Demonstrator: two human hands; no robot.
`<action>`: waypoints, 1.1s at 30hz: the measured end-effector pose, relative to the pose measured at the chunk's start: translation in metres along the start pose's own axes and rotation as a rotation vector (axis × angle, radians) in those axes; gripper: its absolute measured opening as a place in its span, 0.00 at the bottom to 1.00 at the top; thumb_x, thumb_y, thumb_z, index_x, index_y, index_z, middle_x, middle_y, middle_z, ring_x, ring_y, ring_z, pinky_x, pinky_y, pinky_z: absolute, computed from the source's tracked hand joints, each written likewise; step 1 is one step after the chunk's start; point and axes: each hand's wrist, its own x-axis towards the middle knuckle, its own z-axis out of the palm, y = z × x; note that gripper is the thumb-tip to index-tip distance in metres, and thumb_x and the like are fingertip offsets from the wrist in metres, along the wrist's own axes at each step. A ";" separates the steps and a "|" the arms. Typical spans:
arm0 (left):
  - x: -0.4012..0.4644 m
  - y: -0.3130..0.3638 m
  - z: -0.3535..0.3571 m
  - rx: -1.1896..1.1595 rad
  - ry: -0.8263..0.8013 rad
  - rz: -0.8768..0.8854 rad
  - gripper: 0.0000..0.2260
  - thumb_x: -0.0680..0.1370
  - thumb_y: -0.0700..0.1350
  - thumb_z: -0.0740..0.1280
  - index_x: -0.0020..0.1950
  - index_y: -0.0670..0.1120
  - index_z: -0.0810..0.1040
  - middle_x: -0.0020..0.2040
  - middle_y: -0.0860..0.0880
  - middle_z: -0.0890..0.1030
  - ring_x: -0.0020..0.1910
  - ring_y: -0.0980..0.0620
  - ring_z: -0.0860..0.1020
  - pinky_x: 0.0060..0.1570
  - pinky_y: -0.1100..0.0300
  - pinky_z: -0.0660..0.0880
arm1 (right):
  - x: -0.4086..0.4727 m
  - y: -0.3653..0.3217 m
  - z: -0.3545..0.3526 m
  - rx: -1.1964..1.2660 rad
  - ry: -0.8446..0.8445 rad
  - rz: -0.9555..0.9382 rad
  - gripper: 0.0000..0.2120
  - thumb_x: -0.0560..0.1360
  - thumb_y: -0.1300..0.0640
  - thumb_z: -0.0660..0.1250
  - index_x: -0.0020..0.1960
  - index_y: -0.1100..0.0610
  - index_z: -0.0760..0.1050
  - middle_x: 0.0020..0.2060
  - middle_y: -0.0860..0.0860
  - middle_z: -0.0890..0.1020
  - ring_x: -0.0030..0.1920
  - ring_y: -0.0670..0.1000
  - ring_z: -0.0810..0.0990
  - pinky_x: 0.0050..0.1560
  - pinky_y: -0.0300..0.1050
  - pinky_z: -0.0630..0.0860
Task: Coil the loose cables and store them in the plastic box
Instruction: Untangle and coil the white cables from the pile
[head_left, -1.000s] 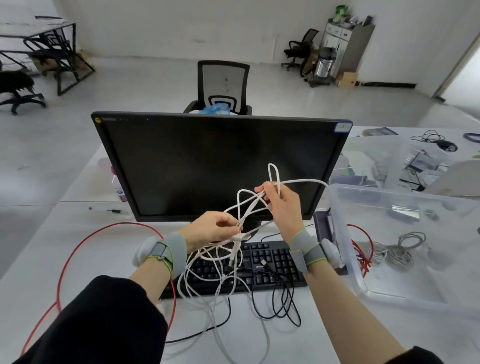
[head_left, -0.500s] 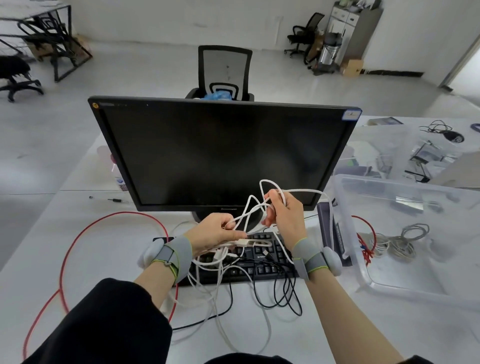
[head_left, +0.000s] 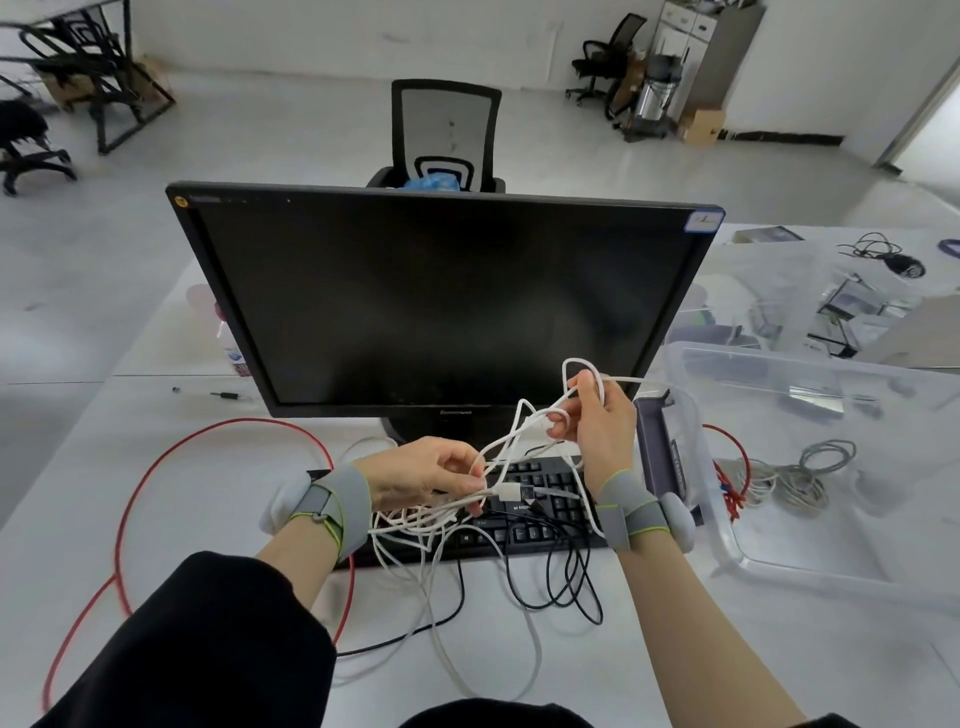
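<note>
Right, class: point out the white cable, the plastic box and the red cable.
white cable (head_left: 511, 441), head view: strands stretched between the hands.
plastic box (head_left: 691, 415), head view: its near left rim.
red cable (head_left: 260, 422), head view: top of its loop.

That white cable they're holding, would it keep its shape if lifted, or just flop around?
Probably floppy: the white cable sags in loose loops between the left hand and right hand. It looks thin, so likely light. The strands crossing below the hands suggest it tangles easily when pulled.
</note>
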 end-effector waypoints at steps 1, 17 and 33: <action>0.000 0.000 -0.001 0.016 -0.001 -0.021 0.04 0.76 0.36 0.66 0.44 0.43 0.73 0.38 0.47 0.81 0.39 0.51 0.81 0.41 0.61 0.74 | 0.001 -0.001 0.000 0.005 0.008 -0.003 0.12 0.81 0.59 0.56 0.41 0.57 0.72 0.20 0.50 0.75 0.19 0.47 0.74 0.25 0.40 0.75; -0.003 0.005 -0.009 0.152 0.138 -0.035 0.08 0.76 0.32 0.66 0.43 0.42 0.70 0.38 0.45 0.76 0.30 0.51 0.80 0.28 0.63 0.77 | 0.002 -0.016 0.009 -0.019 -0.208 0.090 0.14 0.81 0.55 0.56 0.42 0.59 0.74 0.26 0.53 0.80 0.19 0.46 0.70 0.23 0.35 0.69; -0.002 -0.008 -0.008 -0.212 0.112 0.077 0.05 0.77 0.43 0.66 0.45 0.42 0.73 0.38 0.46 0.75 0.35 0.55 0.75 0.38 0.62 0.75 | -0.022 0.012 0.007 0.140 -0.488 0.381 0.16 0.82 0.54 0.53 0.45 0.58 0.76 0.41 0.56 0.85 0.21 0.46 0.62 0.22 0.33 0.60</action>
